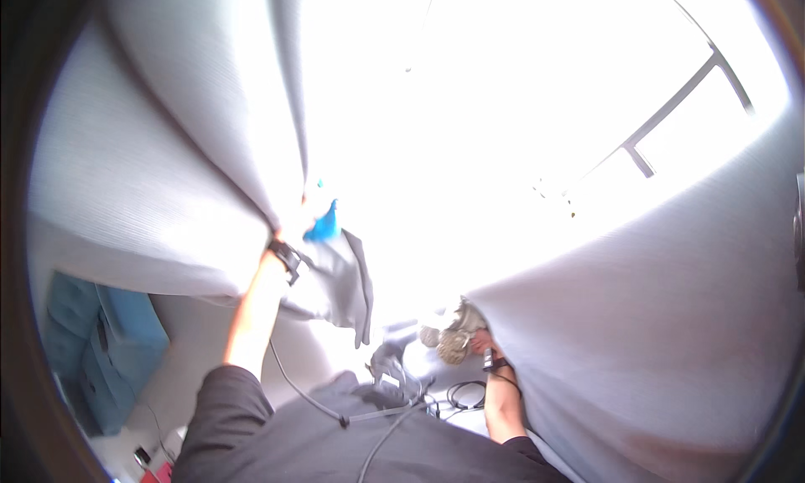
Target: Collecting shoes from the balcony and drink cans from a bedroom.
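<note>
Bright glare washes out much of my left hand [309, 218], raised against a gathered pale grey curtain [184, 139]. A crumpled blue cloth [324, 224] shows at its fingers, which seem closed on it. Below the wrist hangs a darker grey flap of fabric [342, 282]. Lower down, my right hand [482, 343] is at the edge of a second grey curtain [654, 315]. Its fingers rest against a beige plush toy [455, 344] with rounded ends, and look curled on it. Part of the toy is lost in the glare.
A window frame [671, 106] stands at the upper right, overexposed. Black cables [465, 394] lie coiled below the plush toy. A grey cord [381, 414] crosses my dark shirt. At the lower left is a blue tufted sofa [105, 349].
</note>
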Motion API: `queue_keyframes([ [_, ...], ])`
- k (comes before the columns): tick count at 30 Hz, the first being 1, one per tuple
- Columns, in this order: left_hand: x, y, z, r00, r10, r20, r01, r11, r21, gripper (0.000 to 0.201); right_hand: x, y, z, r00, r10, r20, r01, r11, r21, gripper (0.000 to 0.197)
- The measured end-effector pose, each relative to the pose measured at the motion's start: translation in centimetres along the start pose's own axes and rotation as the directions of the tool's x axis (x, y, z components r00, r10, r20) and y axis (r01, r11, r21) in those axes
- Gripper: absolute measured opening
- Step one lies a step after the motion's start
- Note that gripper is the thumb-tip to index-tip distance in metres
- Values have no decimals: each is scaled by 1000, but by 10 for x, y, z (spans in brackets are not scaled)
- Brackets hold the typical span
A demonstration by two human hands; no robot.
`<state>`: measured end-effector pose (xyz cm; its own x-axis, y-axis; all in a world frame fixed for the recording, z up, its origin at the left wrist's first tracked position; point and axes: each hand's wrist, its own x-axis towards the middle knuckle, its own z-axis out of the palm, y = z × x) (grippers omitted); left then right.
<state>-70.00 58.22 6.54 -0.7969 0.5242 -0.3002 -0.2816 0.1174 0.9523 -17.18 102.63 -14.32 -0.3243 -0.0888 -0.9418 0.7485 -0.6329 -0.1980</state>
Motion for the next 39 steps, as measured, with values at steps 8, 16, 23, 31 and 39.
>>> queue_keyframes([
  [8, 5, -21, -150, 961, 20, -276, -42, 996, -73, 22, -51, -75, -43, 978, -66, -197, 83, 993, 79, 41],
  [16, 34, -214, 24, 800, -599, 33, 598, 791, -126, 25, -3, 29, -142, 938, 259, -229, -134, 883, 450, 42],
  [23, 273, -176, 17, 799, -594, -98, 546, 783, -297, 28, 21, -99, -71, 900, 423, -106, -226, 659, 717, 41],
  [31, 561, -34, 43, 850, -523, -62, 527, 843, 112, 29, 115, -277, -126, 942, 298, -152, -146, 777, 612, 26],
  [39, 789, 48, 81, 892, -439, -106, 451, 879, 155, 22, 242, -625, -103, 695, -4, -719, -187, 965, -185, 44],
])
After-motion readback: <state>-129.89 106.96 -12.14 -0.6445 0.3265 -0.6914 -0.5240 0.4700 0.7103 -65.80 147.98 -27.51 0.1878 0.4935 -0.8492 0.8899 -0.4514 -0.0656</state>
